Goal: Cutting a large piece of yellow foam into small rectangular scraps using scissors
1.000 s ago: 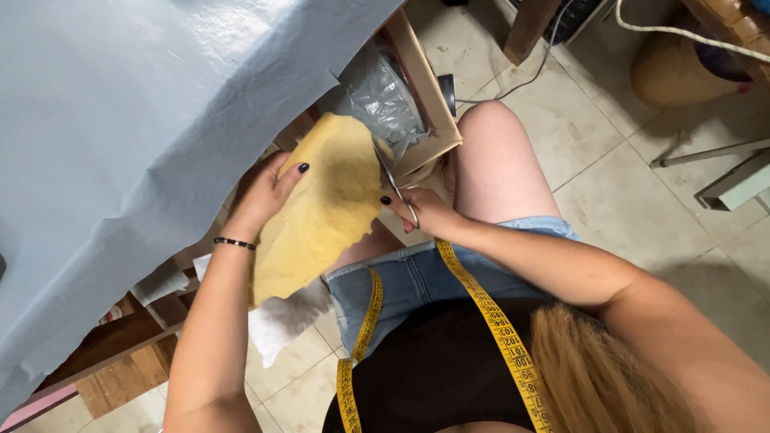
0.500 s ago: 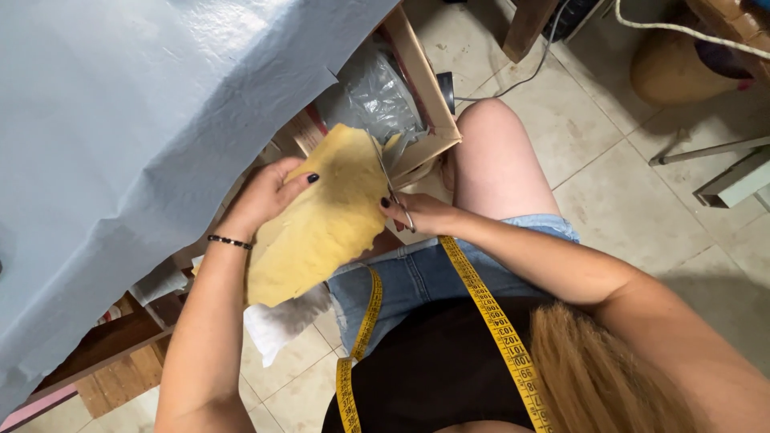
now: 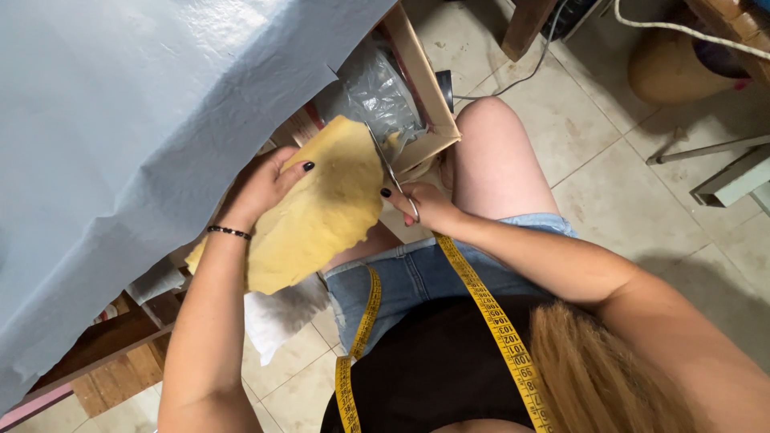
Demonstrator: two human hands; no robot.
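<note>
— Beige floor tiles [image 3: 609, 168] w/ dark grout, a bit grubby; pale blue-grey sheet [image 3: 136, 128] draped over the tabletop, smooth, faint creases, edge cut ragged. What's she got?

— Yellow foam piece [image 3: 313, 212], soft, spongy, matte, irregular outline w/ torn-looking wavy edges. Held up over her lap, just below the sheet's edge.

— Which way does it run?

— Long axis diagonal: upper end points toward the wooden box [image 3: 421, 88], lower end down toward her left elbow. Flat face turned up to her.

— Hands?

— Left hand [image 3: 261, 184] clamped on the foam's left edge, thumb w/ dark nail on top, thin dark bracelet at the wrist. Right hand [image 3: 425, 204] closed through the loops of metal scissors [image 3: 391, 172]; thin shiny blades run up along the foam's right edge, tip toward the box.

— And that box?

— Plain light wood, open, w/ crinkly clear plastic [image 3: 377, 88] stuffed inside, glossy.

— Anything else?

— Yellow tape measure [image 3: 481, 301] round her neck, flat, flexible, hanging over a black top and frayed denim shorts [image 3: 417, 273]. White fluffy wadding [image 3: 281, 313] by her left knee. Round tan basket-like thing [image 3: 674, 68] at far right, fibrous; can't tell more.
</note>
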